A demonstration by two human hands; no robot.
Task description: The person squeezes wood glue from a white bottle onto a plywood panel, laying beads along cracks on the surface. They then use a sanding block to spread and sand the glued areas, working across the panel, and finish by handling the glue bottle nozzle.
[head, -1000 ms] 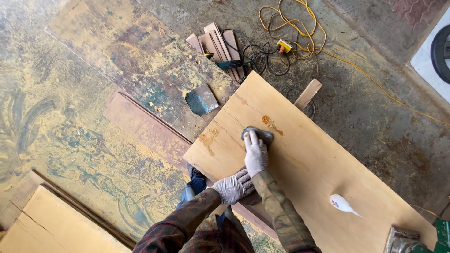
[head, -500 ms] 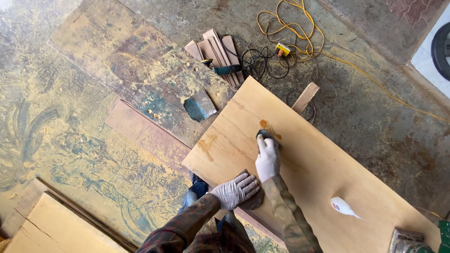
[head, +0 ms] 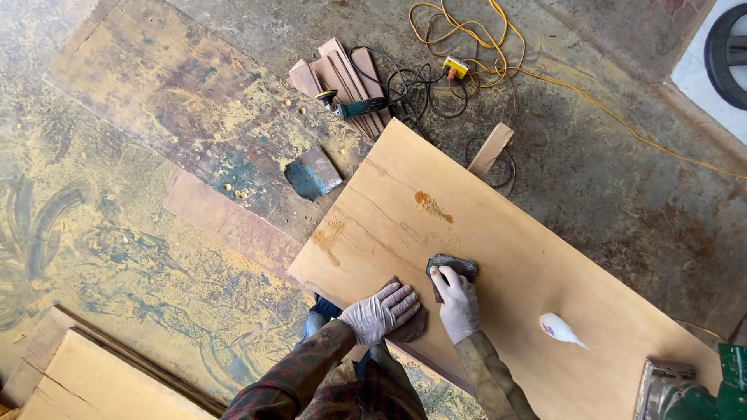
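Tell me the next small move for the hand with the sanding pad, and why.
Probably push the right hand and its sanding pad up the plywood sheet toward the brown stain. The pad lies just short of that stain, which looks unsanded, while the left hand lies flat on the sheet near its edge, seemingly steadying it.

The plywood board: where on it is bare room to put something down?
The plywood board is bare along its far edge, between the brown stain and the white bottle. The near edge is crowded: left hand, right hand on a sanding pad, and a green tool at the corner.
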